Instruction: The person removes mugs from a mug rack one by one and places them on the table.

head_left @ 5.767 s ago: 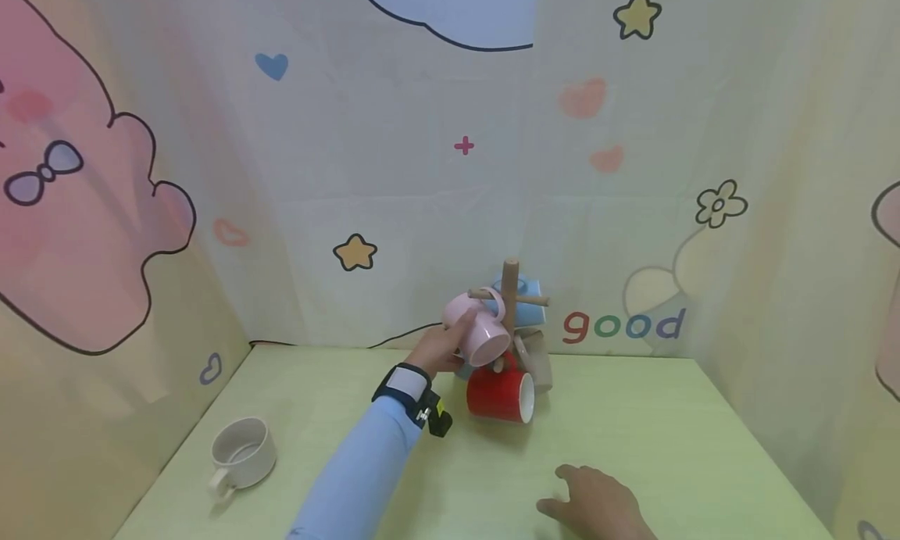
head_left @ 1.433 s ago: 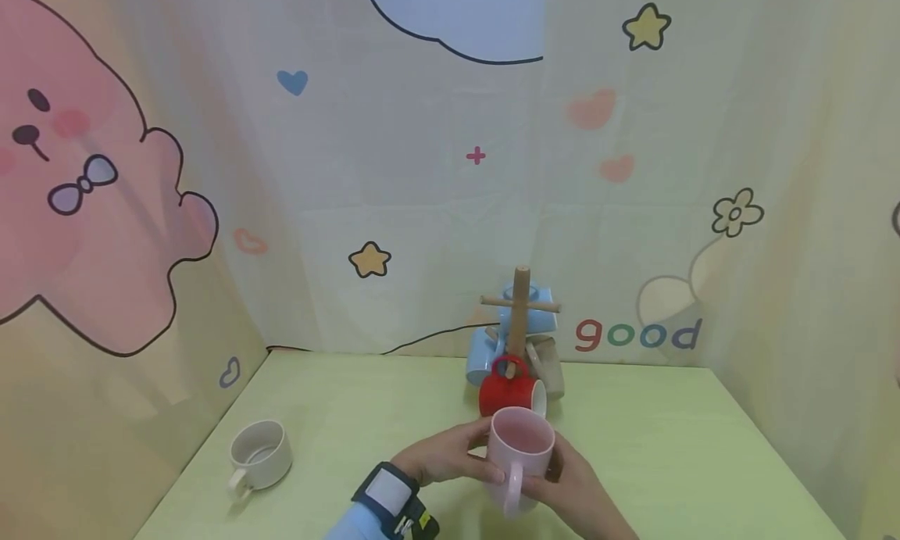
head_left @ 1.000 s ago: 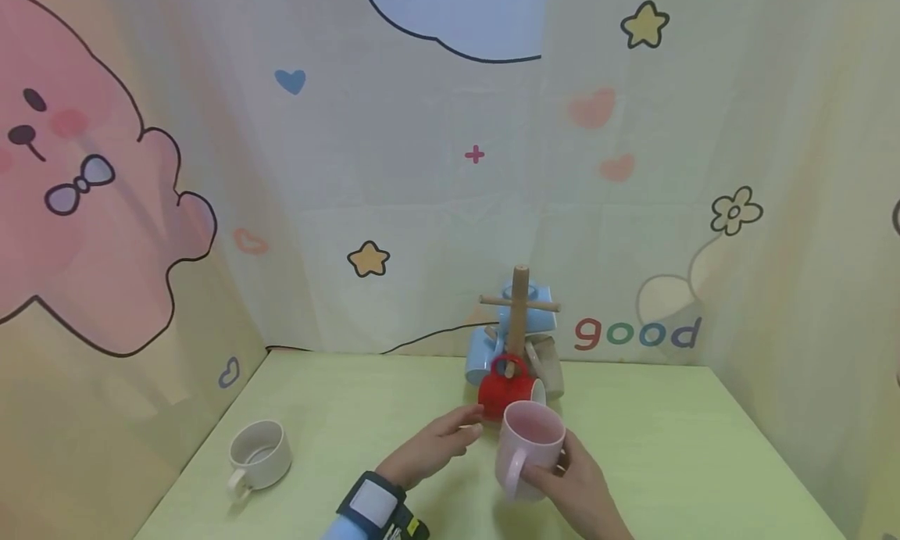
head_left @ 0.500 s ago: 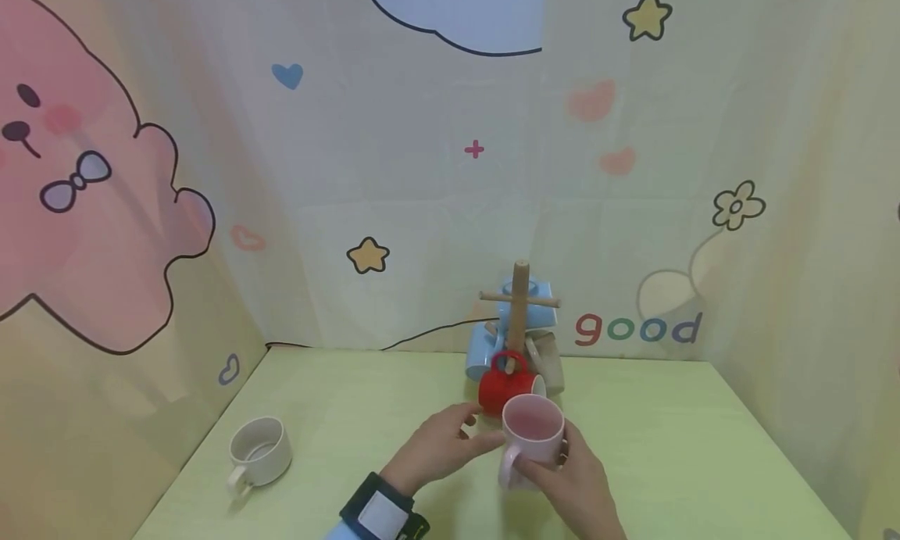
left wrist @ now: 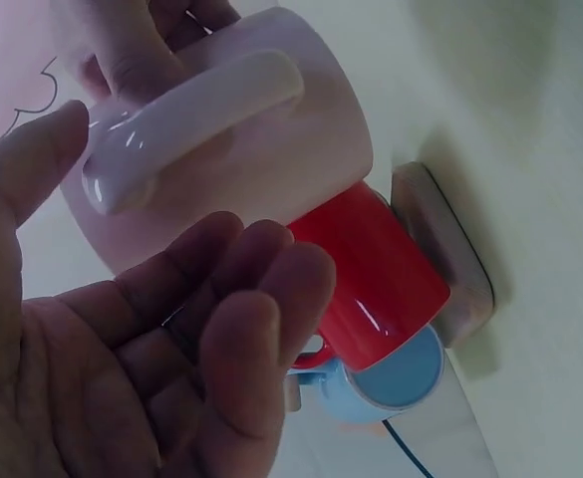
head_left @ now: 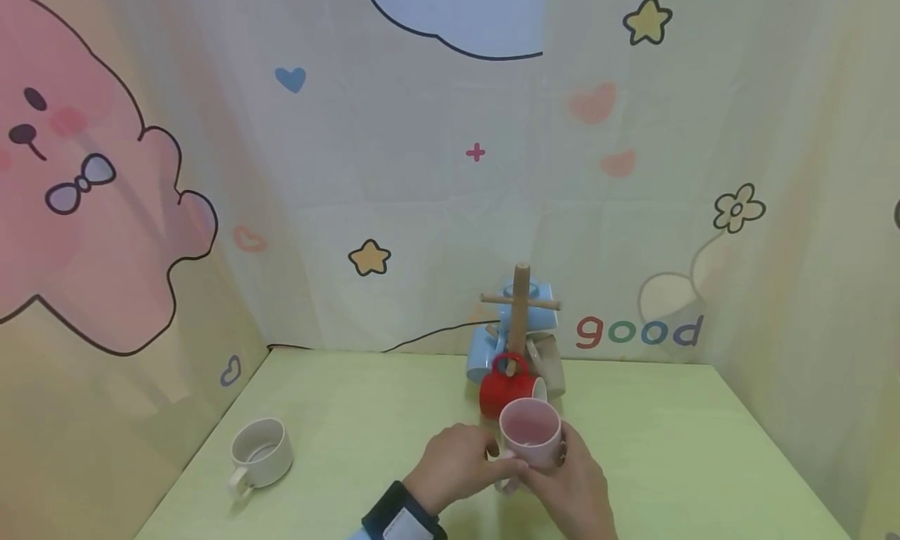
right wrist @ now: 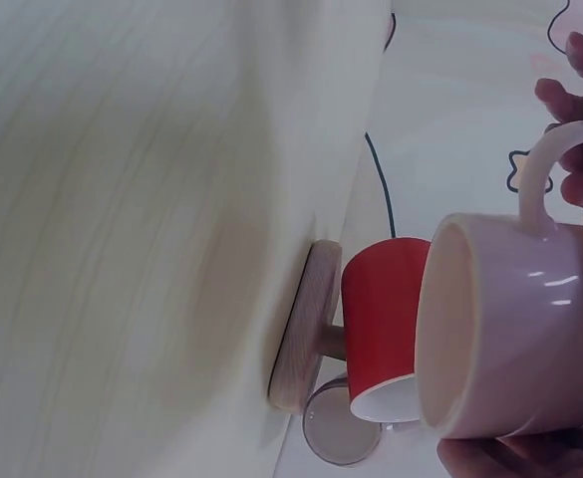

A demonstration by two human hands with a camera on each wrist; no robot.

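Note:
A pink mug is held upright over the table, in front of the wooden mug stand. My right hand grips it from the right, thumb near the handle and fingers round the far side. Beside the handle, my left hand has its fingers loosely bent. In the left wrist view its fingers overlap the pink mug and hold nothing. The right wrist view shows the mug's pale base end and its handle pointing up toward the left fingers.
The wooden mug stand bears a red mug low in front, a blue mug high, another blue mug at left and a grey mug at right. A white cup stands on the table's left.
The pink mug came off the stand's upper peg to the front, first in my left hand, then both. My left hand let go, drew back, and has now returned to the handle.

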